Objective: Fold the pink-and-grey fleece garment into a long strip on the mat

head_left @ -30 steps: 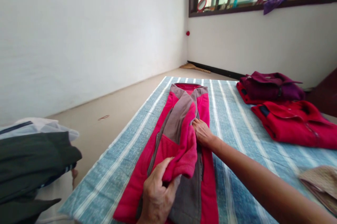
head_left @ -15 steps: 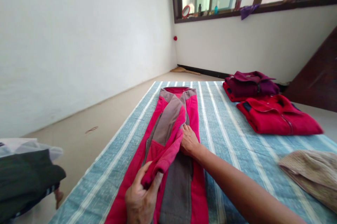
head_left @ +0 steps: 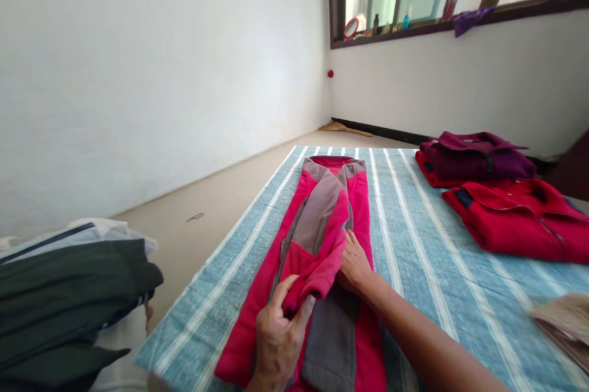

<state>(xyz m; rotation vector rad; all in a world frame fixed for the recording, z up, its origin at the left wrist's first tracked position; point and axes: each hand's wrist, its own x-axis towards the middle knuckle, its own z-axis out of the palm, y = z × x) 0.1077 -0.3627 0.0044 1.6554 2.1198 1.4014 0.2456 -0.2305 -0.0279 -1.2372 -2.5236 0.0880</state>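
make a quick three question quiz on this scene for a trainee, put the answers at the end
1. True or false: the left hand grips the end of a sleeve of the pink-and-gray jacket.
2. Fill in the blank: the folded purple garment rests on another garment that is ____.
3. Which pattern does the blue cloth under the jacket show? A) dots B) checks C) white stripes

Key: 1 true; 2 red; 3 C
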